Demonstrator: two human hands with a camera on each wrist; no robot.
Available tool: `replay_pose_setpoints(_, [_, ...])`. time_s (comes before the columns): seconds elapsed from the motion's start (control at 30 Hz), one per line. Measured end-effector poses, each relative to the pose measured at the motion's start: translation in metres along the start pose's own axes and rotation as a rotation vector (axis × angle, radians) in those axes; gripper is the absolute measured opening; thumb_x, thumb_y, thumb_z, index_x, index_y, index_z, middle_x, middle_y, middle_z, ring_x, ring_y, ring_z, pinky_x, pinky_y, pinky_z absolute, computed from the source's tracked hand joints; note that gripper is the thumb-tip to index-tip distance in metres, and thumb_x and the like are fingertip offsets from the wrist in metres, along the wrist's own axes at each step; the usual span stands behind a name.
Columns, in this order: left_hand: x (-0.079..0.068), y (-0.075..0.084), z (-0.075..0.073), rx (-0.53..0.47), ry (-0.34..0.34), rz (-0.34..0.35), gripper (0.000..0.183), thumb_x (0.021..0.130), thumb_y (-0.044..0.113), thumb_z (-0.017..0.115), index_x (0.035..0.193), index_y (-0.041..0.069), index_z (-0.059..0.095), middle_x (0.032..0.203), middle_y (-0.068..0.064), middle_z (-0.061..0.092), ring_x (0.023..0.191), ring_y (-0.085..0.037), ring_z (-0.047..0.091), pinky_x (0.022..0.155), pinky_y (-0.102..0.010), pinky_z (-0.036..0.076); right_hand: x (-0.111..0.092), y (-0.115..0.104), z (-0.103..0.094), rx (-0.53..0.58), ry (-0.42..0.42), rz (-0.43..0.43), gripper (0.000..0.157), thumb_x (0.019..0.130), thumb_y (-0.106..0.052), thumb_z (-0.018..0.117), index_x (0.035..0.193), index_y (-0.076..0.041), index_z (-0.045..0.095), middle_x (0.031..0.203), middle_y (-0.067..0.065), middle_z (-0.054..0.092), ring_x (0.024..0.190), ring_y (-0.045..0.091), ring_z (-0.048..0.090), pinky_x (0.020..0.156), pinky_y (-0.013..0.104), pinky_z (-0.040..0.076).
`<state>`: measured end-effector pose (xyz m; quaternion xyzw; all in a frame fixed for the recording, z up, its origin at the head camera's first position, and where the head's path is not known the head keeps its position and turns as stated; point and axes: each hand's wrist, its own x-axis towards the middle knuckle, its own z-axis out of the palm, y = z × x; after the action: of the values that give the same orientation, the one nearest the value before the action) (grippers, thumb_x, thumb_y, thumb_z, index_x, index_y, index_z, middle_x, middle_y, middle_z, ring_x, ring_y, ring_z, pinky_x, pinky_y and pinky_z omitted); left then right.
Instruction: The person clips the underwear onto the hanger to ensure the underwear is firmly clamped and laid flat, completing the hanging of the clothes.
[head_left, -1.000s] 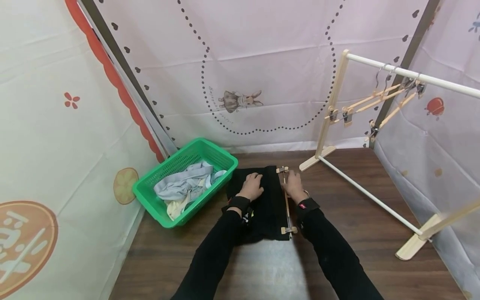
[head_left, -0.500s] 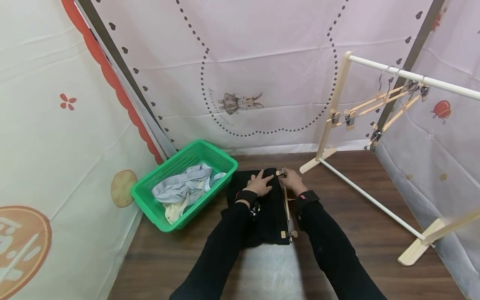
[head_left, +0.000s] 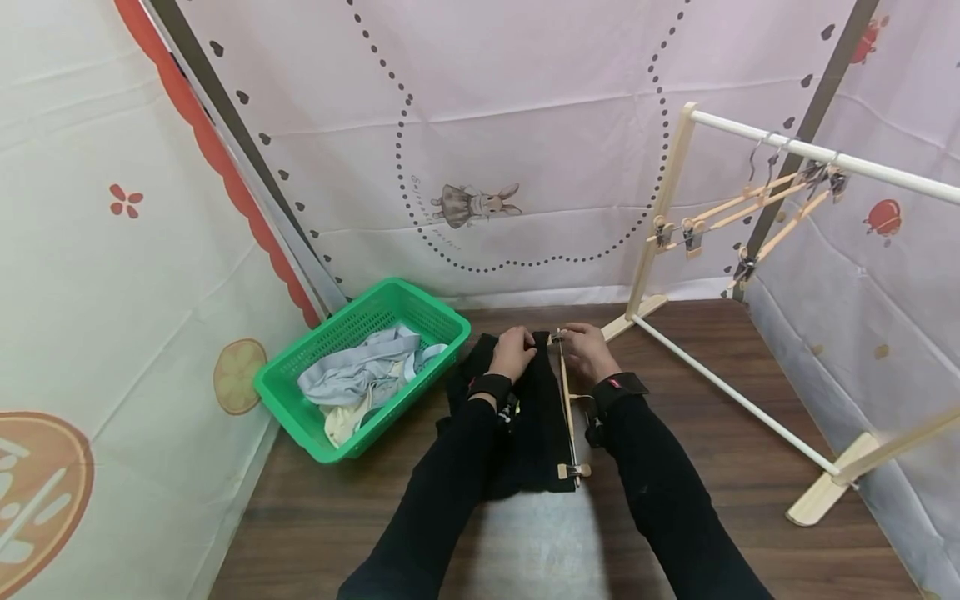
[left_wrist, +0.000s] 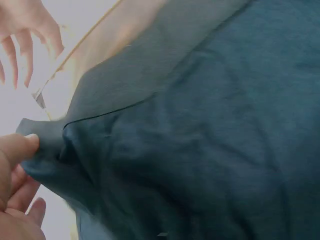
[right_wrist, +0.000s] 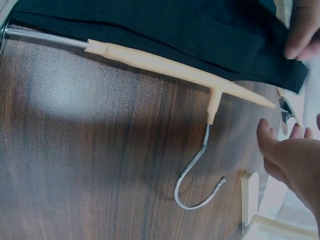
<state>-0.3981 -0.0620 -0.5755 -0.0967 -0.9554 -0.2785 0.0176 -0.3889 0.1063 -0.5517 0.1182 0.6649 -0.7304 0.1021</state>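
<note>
A black garment with a waistband (head_left: 538,417) lies on the floor beside a wooden clip hanger (right_wrist: 165,67). The hanger's near clip (head_left: 573,471) sits on the waistband edge. My left hand (head_left: 513,354) pinches the waistband's far corner, lifted between thumb and fingers, as the left wrist view shows. Close to that corner is the hanger's far clip (right_wrist: 286,111). My right hand (head_left: 590,352) is at this clip, its fingers loosely bent and thumb apart from them. The metal hook (right_wrist: 192,202) points away from the cloth.
A green basket (head_left: 292,417) with light blue and cream clothes (head_left: 360,375) stands left of the garment. On the right is a drying rack (head_left: 738,392), with several clip hangers (head_left: 750,200) on its white rod. Printed curtains (head_left: 525,125) surround the brown wood-look floor (head_left: 697,500).
My left hand went from lying spread on the cloth to pinching and lifting its far corner. My right hand moved up along the hanger to the far clip.
</note>
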Motion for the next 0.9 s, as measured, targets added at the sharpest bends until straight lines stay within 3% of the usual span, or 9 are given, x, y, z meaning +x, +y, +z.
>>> replay_pose_setpoints(0.07, [0.002, 0.001, -0.007, -0.117, 0.0, 0.016, 0.027, 0.098, 0.006, 0.068, 0.123, 0.003, 0.059, 0.106, -0.011, 0.061, 0.097, -0.025, 0.06, 0.082, -0.036, 0.049, 0.0, 0.0, 0.0, 0.026, 0.052, -0.038, 0.046, 0.104, -0.007, 0.053, 0.147, 0.009, 0.045, 0.146, 0.029, 0.049, 0.138, 0.037, 0.045, 0.114, 0.048, 0.04])
replay_pose_setpoints(0.13, [0.006, 0.002, -0.014, -0.173, -0.042, 0.028, 0.036, 0.1, 0.005, 0.064, 0.134, 0.001, 0.053, 0.106, -0.013, 0.057, 0.095, -0.026, 0.054, 0.08, -0.037, 0.043, 0.001, 0.001, 0.0, 0.071, 0.107, -0.073, 0.044, 0.102, -0.004, 0.056, 0.142, 0.013, 0.047, 0.134, 0.029, 0.055, 0.131, 0.039, 0.052, 0.108, 0.044, 0.046])
replay_pose_setpoints(0.27, [0.013, 0.003, -0.028, -0.15, -0.117, 0.075, 0.034, 0.1, 0.005, 0.061, 0.133, -0.001, 0.058, 0.109, -0.017, 0.055, 0.095, -0.028, 0.049, 0.083, -0.038, 0.041, 0.002, -0.001, 0.001, 0.166, 0.168, -0.136, 0.04, 0.099, 0.003, 0.06, 0.135, 0.017, 0.049, 0.118, 0.023, 0.06, 0.126, 0.04, 0.057, 0.103, 0.037, 0.051])
replay_pose_setpoints(0.43, [0.018, 0.002, -0.042, -0.168, -0.128, 0.096, 0.018, 0.103, 0.013, 0.061, 0.115, 0.002, 0.067, 0.116, -0.016, 0.059, 0.105, -0.029, 0.055, 0.094, -0.041, 0.048, -0.001, -0.009, 0.001, 0.251, 0.155, -0.135, 0.044, 0.097, 0.006, 0.06, 0.137, 0.019, 0.046, 0.126, 0.029, 0.06, 0.119, 0.031, 0.063, 0.106, 0.04, 0.049])
replay_pose_setpoints(0.57, [0.019, 0.002, -0.052, -0.19, -0.145, 0.098, 0.019, 0.105, 0.02, 0.059, 0.115, 0.005, 0.063, 0.119, -0.014, 0.063, 0.113, -0.03, 0.06, 0.097, -0.043, 0.05, -0.007, -0.016, -0.002, 0.303, 0.151, -0.082, 0.043, 0.096, 0.007, 0.061, 0.135, 0.021, 0.049, 0.13, 0.03, 0.061, 0.112, 0.021, 0.067, 0.106, 0.037, 0.048])
replay_pose_setpoints(0.63, [0.019, 0.003, -0.058, -0.204, -0.154, 0.101, 0.019, 0.106, 0.019, 0.058, 0.118, 0.005, 0.062, 0.122, -0.015, 0.064, 0.115, -0.031, 0.06, 0.099, -0.044, 0.049, -0.01, -0.019, -0.004, 0.327, 0.131, -0.058, 0.041, 0.095, 0.008, 0.062, 0.132, 0.022, 0.051, 0.128, 0.029, 0.063, 0.117, 0.023, 0.066, 0.105, 0.035, 0.049])
replay_pose_setpoints(0.77, [0.022, 0.004, -0.064, -0.228, -0.148, 0.128, 0.021, 0.106, 0.016, 0.057, 0.122, 0.005, 0.065, 0.124, -0.014, 0.065, 0.116, -0.03, 0.061, 0.1, -0.042, 0.049, -0.016, -0.025, -0.01, 0.294, 0.048, -0.034, 0.043, 0.098, 0.003, 0.063, 0.134, 0.02, 0.05, 0.133, 0.03, 0.06, 0.129, 0.033, 0.057, 0.107, 0.036, 0.048])
replay_pose_setpoints(0.9, [0.024, 0.004, -0.065, -0.243, -0.137, 0.133, 0.022, 0.105, 0.016, 0.058, 0.123, 0.005, 0.067, 0.123, -0.013, 0.066, 0.113, -0.028, 0.062, 0.099, -0.041, 0.049, -0.019, -0.028, -0.015, 0.195, -0.023, -0.018, 0.045, 0.101, -0.004, 0.06, 0.139, 0.017, 0.047, 0.145, 0.031, 0.049, 0.12, 0.026, 0.065, 0.111, 0.038, 0.044])
